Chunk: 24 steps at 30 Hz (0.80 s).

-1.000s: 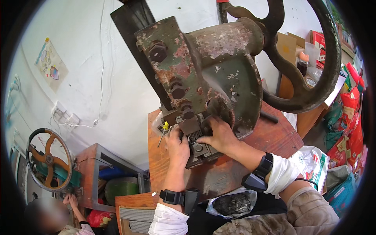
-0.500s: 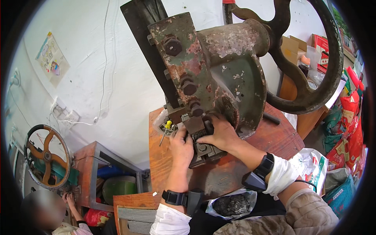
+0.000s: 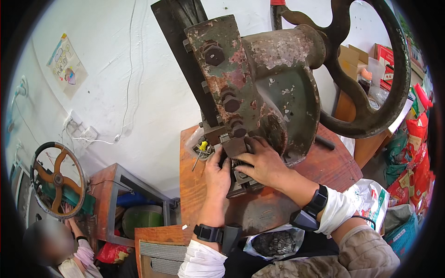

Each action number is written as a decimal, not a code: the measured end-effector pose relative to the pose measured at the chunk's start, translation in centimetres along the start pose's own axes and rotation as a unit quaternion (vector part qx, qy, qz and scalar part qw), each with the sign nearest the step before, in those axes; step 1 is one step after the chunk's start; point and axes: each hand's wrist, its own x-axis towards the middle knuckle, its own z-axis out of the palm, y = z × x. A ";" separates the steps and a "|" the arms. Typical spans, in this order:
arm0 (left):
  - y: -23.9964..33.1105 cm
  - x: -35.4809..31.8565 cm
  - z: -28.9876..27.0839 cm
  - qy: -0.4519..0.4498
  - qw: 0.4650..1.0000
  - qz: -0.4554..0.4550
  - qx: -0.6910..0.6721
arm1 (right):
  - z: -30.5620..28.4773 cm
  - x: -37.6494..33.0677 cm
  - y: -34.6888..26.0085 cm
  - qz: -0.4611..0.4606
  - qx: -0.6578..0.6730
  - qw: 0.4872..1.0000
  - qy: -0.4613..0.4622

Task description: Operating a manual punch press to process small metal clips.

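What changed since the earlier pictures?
The right hand has closed in leftward, covering more of the ridged metal piece under the green, paint-chipped metal press. The co-worker's hand has risen toward the dark-rimmed, brown-spoked wheel. The left hand stays beside the piece; the press's dark metal handwheel looks unturned.

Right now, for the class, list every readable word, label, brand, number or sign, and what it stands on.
Wording isn't copied here; only its place is given.
Wall drawing: coloured marks, too blurred to read.
Red box: small print, blurred.
White bag: green and red print, creased.
Blue bag: small pale print, blurred.
Machine: none that I can make out.
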 end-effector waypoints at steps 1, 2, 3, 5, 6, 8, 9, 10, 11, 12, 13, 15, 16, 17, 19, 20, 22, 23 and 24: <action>0.3 -0.1 0.0 0.000 1.000 0.000 0.000 | -0.1 0.0 0.0 0.000 0.000 1.000 0.000; 0.7 -0.2 -0.1 -0.004 1.000 -0.004 0.022 | -0.2 -0.1 0.0 -0.015 0.007 1.000 0.013; 0.9 -0.2 -0.1 -0.009 0.999 -0.009 0.044 | -0.3 -0.1 0.0 -0.030 0.014 0.999 0.026; 0.8 -0.1 -0.1 -0.009 0.998 0.000 0.070 | -0.1 -0.2 -0.1 -0.017 0.007 0.999 0.037; 0.8 -0.1 -0.1 -0.008 0.995 0.007 0.097 | 0.0 -0.2 -0.2 -0.004 0.001 0.999 0.048; 0.8 -0.2 -0.2 -0.003 0.997 0.002 0.079 | 0.1 -0.1 -0.9 0.008 -0.002 0.999 0.047; 0.8 -0.2 -0.3 0.001 0.998 -0.002 0.062 | 0.3 -0.1 -1.1 0.021 -0.006 0.999 0.045; 0.7 -0.2 -0.3 -0.001 0.998 -0.001 0.061 | 0.3 -0.2 -1.2 0.021 -0.007 0.999 0.047; 0.6 -0.2 -0.3 -0.015 0.997 0.021 0.070 | 0.4 -0.2 -1.3 0.055 -0.007 0.996 0.066; 0.5 -0.2 -0.4 -0.029 0.996 0.043 0.078 | 0.5 -0.2 -1.2 0.089 -0.007 0.992 0.085; 0.3 -0.2 -0.4 -0.029 0.996 0.044 0.078 | 0.6 -0.2 -1.0 0.089 -0.007 0.992 0.086; 0.3 -0.3 -0.5 -0.054 0.979 0.100 0.171 | 1.0 -0.1 -0.3 0.132 0.036 0.988 0.065; 0.7 -0.3 -0.3 -0.054 0.979 0.101 0.171 | 1.1 -0.1 0.2 0.132 0.036 0.988 0.066; 1.4 -0.5 0.1 -0.022 0.981 0.059 0.181 | 1.1 -0.1 0.7 0.142 0.066 0.987 0.045; 1.7 -0.6 0.0 0.010 0.982 0.019 0.190 | 0.9 -0.2 1.0 0.152 0.097 0.983 0.025; 1.4 -0.7 -0.4 -0.022 0.970 0.056 0.237 | 0.7 -0.4 0.8 0.145 0.104 0.984 0.020; 1.0 -0.5 -0.6 -0.054 0.953 0.094 0.283 | 0.3 -0.3 0.5 0.138 0.112 0.984 0.015; 0.9 -0.3 -0.5 -0.051 0.951 0.072 0.296 | 0.3 -0.1 0.2 0.147 0.113 0.983 0.012; 0.8 -0.2 -0.4 -0.048 0.949 0.051 0.308 | 0.3 0.1 -0.1 0.156 0.115 0.981 0.010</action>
